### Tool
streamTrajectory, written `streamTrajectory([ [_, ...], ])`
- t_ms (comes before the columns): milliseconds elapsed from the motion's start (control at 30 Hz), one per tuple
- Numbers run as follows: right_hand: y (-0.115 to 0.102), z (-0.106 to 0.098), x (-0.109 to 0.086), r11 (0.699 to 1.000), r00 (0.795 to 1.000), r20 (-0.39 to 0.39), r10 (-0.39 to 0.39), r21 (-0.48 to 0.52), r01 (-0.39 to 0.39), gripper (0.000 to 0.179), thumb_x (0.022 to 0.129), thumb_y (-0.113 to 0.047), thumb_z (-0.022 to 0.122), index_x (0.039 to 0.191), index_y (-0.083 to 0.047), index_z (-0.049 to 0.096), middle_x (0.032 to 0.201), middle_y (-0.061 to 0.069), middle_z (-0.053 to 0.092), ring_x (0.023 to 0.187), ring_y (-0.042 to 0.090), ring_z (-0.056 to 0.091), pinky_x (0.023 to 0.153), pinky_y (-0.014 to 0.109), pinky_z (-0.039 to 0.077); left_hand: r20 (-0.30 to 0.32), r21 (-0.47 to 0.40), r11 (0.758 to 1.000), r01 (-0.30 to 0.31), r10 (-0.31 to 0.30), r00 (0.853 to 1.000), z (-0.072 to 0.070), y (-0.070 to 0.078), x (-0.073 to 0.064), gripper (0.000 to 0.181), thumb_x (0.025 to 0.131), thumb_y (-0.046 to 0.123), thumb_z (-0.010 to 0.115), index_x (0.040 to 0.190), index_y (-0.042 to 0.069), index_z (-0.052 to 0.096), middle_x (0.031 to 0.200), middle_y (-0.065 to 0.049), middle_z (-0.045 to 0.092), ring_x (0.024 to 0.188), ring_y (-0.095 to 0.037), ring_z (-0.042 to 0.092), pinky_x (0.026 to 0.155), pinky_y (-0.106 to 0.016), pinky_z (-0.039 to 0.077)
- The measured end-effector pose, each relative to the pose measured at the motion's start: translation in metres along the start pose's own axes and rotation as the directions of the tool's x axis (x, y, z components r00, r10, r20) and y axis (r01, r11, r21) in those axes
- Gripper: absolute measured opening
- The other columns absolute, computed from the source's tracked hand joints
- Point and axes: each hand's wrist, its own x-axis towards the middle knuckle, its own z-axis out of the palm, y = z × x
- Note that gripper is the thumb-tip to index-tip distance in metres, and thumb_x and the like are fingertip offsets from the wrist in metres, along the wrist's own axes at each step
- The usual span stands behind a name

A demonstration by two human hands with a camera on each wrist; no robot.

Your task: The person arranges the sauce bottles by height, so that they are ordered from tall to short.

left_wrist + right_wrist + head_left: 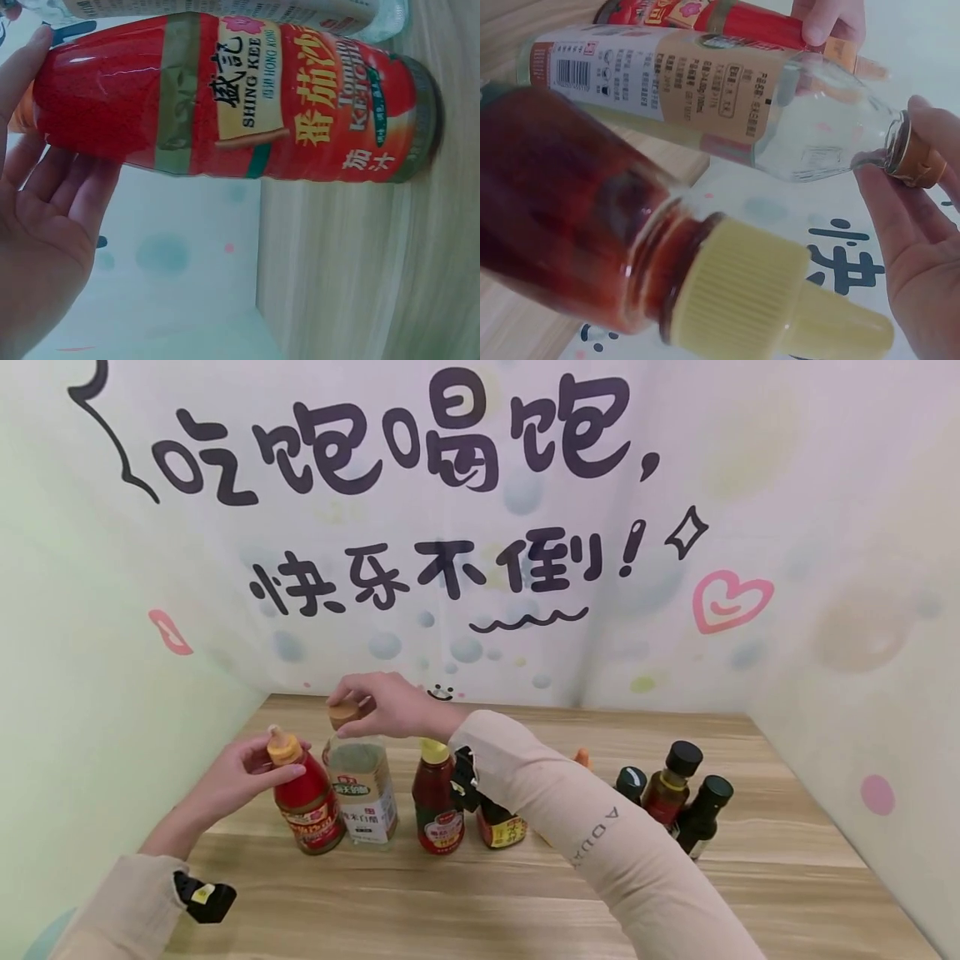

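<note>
On the left of the table stands a red ketchup bottle point(303, 810) with an orange nozzle cap. My left hand point(231, 778) holds it near the top, thumb on the front and fingers at the far side. Right beside it is a clear glass white vinegar bottle point(365, 806), partly filled, its label facing front. My right hand point(396, 703) reaches over from above and pinches the vinegar bottle's brown cap point(922, 159) between thumb and fingers. Both bottles stand upright on the table.
A dark red sauce bottle with a yellow nozzle point(437, 802) stands just right of the vinegar. A yellow-labelled bottle point(502, 828) is partly behind my right sleeve. Several dark-capped bottles point(666, 789) stand further right. A printed cloth wall point(510, 660) bounds the wooden table point(420, 910).
</note>
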Motion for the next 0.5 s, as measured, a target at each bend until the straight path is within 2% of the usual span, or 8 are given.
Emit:
streamTrajectory([
  [133,-0.0007,0.0007,0.0004,1.0,1.0,0.002,0.002,0.006,-0.002,0.031,0.078,-0.015,0.068,0.106,-0.013,0.055,0.1,0.001,0.059,0.085,0.006,0.058,0.07,0.011,0.044,0.004,0.016,0.999,0.031,-0.031,0.999,-0.0003,-0.0019,-0.0014,0.038,0.085,0.016,0.06,0.117,-0.003,0.051,0.109,-0.012,0.059,0.089,-0.003,0.057,0.072,-0.024,0.049],
  [233,-0.0006,0.0001,0.0004,1.0,1.0,0.008,-0.007,0.003,0.007,0.032,0.077,-0.015,0.069,0.105,-0.013,0.055,0.098,0.001,0.059,0.084,0.007,0.058,0.069,0.012,0.045,-0.009,0.017,0.998,0.058,-0.058,0.998,0.0001,-0.0019,-0.0026,0.041,0.085,0.019,0.06,0.118,-0.002,0.051,0.11,-0.012,0.059,0.09,-0.002,0.057,0.073,-0.023,0.049],
  [400,0.0002,-0.0014,0.0004,1.0,1.0,0.015,-0.016,-0.003,0.016,0.032,0.076,-0.015,0.07,0.103,-0.013,0.054,0.097,0.001,0.059,0.082,0.006,0.058,0.07,0.012,0.045,-0.016,-0.005,0.999,0.052,-0.052,0.999,0.0014,-0.0039,-0.0031,0.042,0.085,0.021,0.06,0.119,-0.003,0.052,0.112,-0.016,0.058,0.091,-0.002,0.057,0.074,-0.021,0.048],
  [500,0.0,-0.001,0.0011,1.0,1.0,0.018,-0.014,-0.01,0.015,0.033,0.076,-0.015,0.07,0.104,-0.014,0.054,0.097,0.0,0.059,0.083,0.006,0.058,0.07,0.012,0.044,-0.028,-0.038,0.998,0.043,-0.044,0.999,0.002,-0.0066,-0.0033,0.041,0.085,0.019,0.061,0.118,-0.004,0.052,0.111,-0.012,0.06,0.092,-0.002,0.057,0.074,-0.02,0.048],
])
